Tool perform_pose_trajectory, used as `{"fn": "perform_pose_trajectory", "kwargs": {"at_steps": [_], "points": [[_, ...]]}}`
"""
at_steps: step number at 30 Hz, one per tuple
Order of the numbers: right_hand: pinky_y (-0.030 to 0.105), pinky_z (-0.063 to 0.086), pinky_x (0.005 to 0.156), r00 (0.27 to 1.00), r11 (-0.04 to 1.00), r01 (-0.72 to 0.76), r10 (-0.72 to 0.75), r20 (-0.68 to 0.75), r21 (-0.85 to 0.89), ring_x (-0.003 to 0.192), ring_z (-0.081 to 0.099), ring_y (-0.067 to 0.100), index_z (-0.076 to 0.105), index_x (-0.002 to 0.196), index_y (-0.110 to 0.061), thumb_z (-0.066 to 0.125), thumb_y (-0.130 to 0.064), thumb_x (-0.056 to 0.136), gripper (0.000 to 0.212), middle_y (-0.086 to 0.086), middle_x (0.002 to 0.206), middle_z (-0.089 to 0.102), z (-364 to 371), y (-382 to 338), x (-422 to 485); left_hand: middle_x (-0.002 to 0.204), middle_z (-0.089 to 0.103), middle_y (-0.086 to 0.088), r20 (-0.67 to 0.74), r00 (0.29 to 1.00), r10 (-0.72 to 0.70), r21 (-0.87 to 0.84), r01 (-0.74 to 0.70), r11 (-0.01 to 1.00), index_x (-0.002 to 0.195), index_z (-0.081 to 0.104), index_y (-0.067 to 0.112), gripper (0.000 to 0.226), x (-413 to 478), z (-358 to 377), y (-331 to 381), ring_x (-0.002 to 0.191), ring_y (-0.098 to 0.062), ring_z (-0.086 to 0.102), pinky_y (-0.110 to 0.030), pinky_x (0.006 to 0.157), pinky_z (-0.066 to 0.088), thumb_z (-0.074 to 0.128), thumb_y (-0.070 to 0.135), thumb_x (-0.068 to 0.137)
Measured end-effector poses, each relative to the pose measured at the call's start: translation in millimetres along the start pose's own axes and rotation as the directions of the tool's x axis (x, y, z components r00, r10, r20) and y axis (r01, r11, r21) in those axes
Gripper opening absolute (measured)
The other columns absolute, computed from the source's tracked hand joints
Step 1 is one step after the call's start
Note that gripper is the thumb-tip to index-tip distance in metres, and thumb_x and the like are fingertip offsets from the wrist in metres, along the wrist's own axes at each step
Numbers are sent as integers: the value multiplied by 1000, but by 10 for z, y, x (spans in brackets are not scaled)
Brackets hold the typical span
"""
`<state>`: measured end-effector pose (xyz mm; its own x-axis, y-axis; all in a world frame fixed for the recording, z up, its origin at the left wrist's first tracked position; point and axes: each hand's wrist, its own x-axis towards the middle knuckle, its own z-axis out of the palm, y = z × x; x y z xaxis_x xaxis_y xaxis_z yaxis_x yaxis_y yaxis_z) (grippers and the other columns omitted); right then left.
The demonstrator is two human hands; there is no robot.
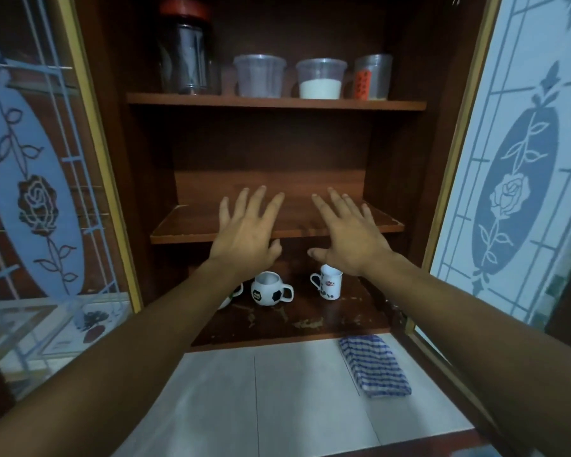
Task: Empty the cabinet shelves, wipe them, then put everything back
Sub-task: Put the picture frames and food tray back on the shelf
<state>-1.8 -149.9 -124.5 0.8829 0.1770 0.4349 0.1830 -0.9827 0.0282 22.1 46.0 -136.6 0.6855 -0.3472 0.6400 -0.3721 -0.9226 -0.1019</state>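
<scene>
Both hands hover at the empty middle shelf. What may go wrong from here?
1. The left hand and right hand reach above the football mug and the printed white mug on the bottom shelf; lowering the arms may knock one over.
2. The tall red-lidded jar stands high on the top shelf; it may slip when taken down.

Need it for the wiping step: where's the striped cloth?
Head view, lower right: striped cloth lies folded on the white tiles, just outside the bottom shelf.
</scene>
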Motion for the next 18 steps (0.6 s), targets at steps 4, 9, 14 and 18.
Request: {"fn": "perform_pose_trajectory", "kwargs": {"at_steps": [4, 9, 14, 18], "points": [[49, 4, 121, 1000, 1000, 14, -14, 7, 18, 150, -4, 27, -8, 154, -29, 61, -56, 86, 101, 3, 163, -11, -54, -25, -120, 161, 9, -8, 12, 999, -37, -23, 37, 999, 153, 8, 25, 81, -110, -96, 70, 148, -32, 5, -57, 116, 6, 56, 40, 89], [47, 6, 120, 999, 997, 28, -26, -20, 77, 150, -2, 26, -6, 155, -29, 62, -55, 86, 100, 4, 163, -8, -186, -107, -317, 161, 12, -8, 14, 998, -67, -63, 68, 996, 153, 9, 25, 80, -278, -253, 176, 148, -31, 6, -56, 117, 6, 55, 40, 90], [45, 8, 121, 999, 993, 21, -15, -51, 114, 150, 2, 26, -3, 155, -28, 62, -54, 86, 98, 4, 164, -4, -293, -245, -515, 161, 11, -8, 9, 997, -76, -86, 76, 993, 153, 7, 26, 79, -459, -411, 200, 148, -30, 6, -55, 117, 5, 54, 41, 91], [45, 10, 121, 999, 991, -4, 10, -52, 132, 150, 4, 26, -2, 155, -28, 62, -53, 87, 97, 3, 164, -3, -340, -439, -690, 161, 11, -8, 31, 997, -71, -104, 74, 992, 153, 6, 25, 80, -651, -543, 143, 148, -29, 7, -55, 118, 7, 55, 40, 91]]}}
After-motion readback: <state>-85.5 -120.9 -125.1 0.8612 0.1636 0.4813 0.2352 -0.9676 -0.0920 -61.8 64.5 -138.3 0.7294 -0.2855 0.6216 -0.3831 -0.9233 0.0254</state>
